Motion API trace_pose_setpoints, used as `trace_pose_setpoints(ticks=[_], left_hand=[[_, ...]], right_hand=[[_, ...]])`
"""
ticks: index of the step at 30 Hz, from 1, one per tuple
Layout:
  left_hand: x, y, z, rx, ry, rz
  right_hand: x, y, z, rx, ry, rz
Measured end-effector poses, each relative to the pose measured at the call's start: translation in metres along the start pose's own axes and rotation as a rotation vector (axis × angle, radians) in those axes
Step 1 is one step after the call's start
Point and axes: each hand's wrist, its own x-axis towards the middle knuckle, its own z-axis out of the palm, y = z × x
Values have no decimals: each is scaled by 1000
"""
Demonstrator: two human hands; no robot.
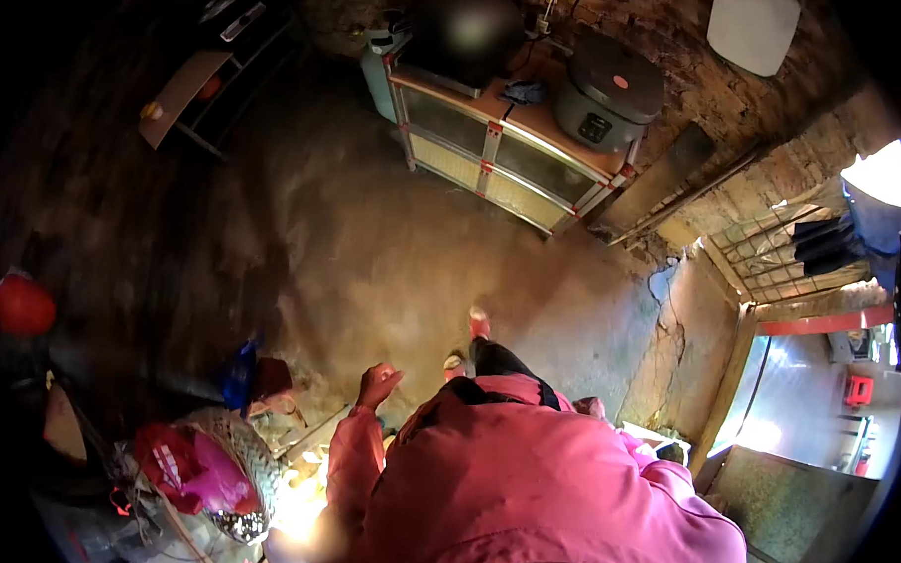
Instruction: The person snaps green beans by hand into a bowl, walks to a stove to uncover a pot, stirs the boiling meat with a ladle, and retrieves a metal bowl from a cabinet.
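Observation:
My left hand (378,386) hangs out in front of my pink jacket (523,473), over the floor, with its fingers curled in. I see nothing in it. On the other side of the jacket, only a small part of my right hand (590,407) shows. Its fingers are hidden, so I cannot tell what they do. Below me, one shoe (480,322) is set ahead of the other on the bare floor (373,239). To the left of my left hand is a woven basket (256,463) with red and pink plastic bags (206,471).
Ahead, a low cabinet (490,149) carries a rice cooker (609,93) and a large dark pot (469,29). A gas cylinder (380,76) stands beside it. A tilted board (179,103) is at the far left. On the right, a doorway (804,393) shows a red stool (859,390).

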Motion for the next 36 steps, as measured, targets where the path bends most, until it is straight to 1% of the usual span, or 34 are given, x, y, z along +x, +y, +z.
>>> trace_pose_setpoints(ticks=[1,2,3,5,8,9,10,11,12,13,14,15,16,17,19,20,21,22,24,27,28,29,30,31,32,33,35,36], left_hand=[[26,16,-3,27,-14,43],[55,30,-6,55,-27,86],[84,45,-10,84,-38,129],[139,88,-24,-23,-17,253],[215,164,-58,-64,0,288],[238,181,-64,-103,22,289],[262,197,-72,-138,44,290],[284,212,-82,-170,58,290],[300,227,-92,-105,81,335],[314,239,-99,-111,74,314],[330,253,-108,-119,72,302],[344,263,-114,-126,65,284],[356,273,-119,-185,90,276],[366,281,-124,-242,114,267],[396,285,-133,-326,147,264],[417,277,-137,-356,152,271],[437,276,-143,-386,152,277],[449,289,-152,-435,174,278],[486,312,-177,-390,219,277],[549,342,-216,-335,250,292],[567,356,-228,-308,236,317],[580,373,-240,-287,215,352],[590,396,-250,-157,225,453],[633,380,-266,-96,201,562],[648,397,-270,-143,223,561],[678,396,-282,-11,237,575],[774,363,-298,-137,9,627],[793,370,-300,-9,-78,458]], right_hand=[[5,-7,7,113,59,169],[27,11,25,170,53,133],[44,5,21,187,77,128],[82,-19,10,226,129,113],[151,-58,-14,280,201,83],[172,-78,-28,295,220,71],[195,-97,-50,244,210,-32],[211,-129,-79,299,184,-59],[228,-165,-107,450,132,-25],[246,-202,-136,611,87,12],[268,-230,-158,620,53,-25],[307,-235,-167,371,53,-226],[344,-255,-189,-430,193,-814],[380,-278,-192,-442,91,-724],[419,-343,-212,-487,262,-908],[436,-378,-218,-544,240,-759],[443,-415,-224,-260,281,-798],[421,-467,-245,-105,202,-645],[415,-518,-252,314,21,-635],[433,-547,-226,220,113,-742],[420,-559,-239,158,135,-810],[428,-563,-232,44,90,-588],[436,-552,-230,83,143,-605],[444,-541,-228,121,196,-622],[437,-544,-247,94,130,-422],[444,-530,-241,247,281,-401],[424,-526,-270,185,337,-238],[425,-516,-265,209,400,-173]])
